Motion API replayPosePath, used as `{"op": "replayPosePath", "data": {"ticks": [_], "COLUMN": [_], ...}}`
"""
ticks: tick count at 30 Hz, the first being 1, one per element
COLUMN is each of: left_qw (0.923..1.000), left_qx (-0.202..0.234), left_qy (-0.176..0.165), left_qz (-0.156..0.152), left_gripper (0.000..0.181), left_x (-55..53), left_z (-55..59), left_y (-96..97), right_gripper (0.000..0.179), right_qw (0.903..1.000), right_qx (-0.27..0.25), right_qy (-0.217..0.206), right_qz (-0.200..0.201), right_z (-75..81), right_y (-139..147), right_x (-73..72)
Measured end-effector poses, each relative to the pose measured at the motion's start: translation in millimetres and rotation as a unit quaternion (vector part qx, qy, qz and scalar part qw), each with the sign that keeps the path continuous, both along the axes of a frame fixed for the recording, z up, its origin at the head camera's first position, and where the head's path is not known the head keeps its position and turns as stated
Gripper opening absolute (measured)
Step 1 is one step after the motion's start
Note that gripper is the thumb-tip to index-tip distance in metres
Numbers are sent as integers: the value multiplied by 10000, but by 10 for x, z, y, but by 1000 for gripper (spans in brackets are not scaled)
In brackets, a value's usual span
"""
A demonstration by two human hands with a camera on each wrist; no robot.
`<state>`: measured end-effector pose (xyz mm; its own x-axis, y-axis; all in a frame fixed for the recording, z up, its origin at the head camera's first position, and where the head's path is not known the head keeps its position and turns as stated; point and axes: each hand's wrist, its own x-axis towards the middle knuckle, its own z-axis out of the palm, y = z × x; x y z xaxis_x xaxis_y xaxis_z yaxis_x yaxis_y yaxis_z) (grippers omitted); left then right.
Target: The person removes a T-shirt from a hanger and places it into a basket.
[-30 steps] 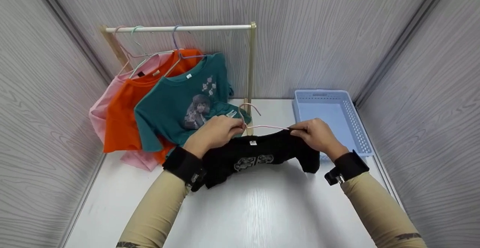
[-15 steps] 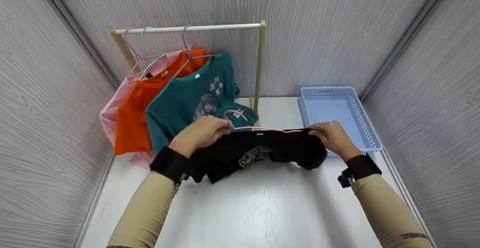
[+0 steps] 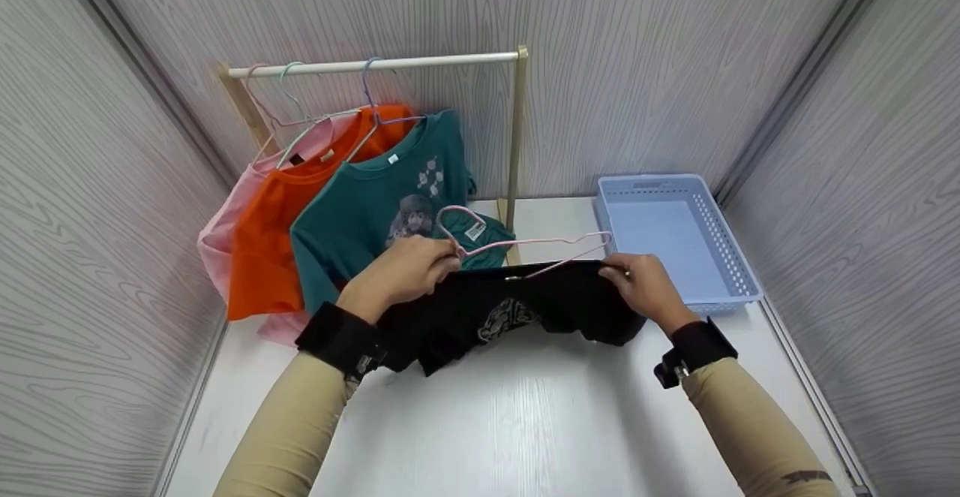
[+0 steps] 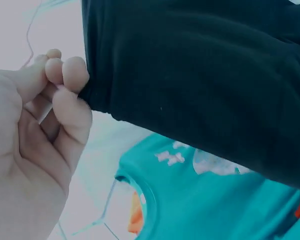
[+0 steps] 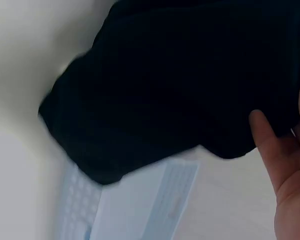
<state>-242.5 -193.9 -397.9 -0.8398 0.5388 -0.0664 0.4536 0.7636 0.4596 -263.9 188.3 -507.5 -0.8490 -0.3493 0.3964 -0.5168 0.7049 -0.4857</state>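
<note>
Tautly, a black cloth shirt (image 3: 559, 302) with a pale print spans two pinching hands above the white table (image 3: 510, 429).
The left hand (image 3: 405, 268) clamps a slim pink hanger (image 3: 536, 242) below its hook; the right hand (image 3: 643, 284) pinches the shirt's top edge, near the light-blue perforated basket (image 3: 667, 242).

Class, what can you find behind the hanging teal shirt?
An orange shirt, with a pink shirt beyond it. The teal shirt covers much of the orange front; any print there is hidden.
</note>
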Motion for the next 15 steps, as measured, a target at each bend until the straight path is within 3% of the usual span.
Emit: {"op": "replayPosePath", "data": {"ticks": [8,15], "left_qw": [9993,9985], "left_qx": [-86,-182], "left_qy": [-175,-126], "left_qz": [331,504], "left_gripper": [25,27], "left_x": [-70,-171], "left_z": [-41,-135], "left_y": [185,322], "right_gripper": [12,16], "right_qw": [9977,9930], "right_qx": [-238,-231], "right_qy": [-617,-877], "right_qz": [152,756], "right_z": [-61,-187], "right_y": [-464,-800], "right_x": [70,172]}}
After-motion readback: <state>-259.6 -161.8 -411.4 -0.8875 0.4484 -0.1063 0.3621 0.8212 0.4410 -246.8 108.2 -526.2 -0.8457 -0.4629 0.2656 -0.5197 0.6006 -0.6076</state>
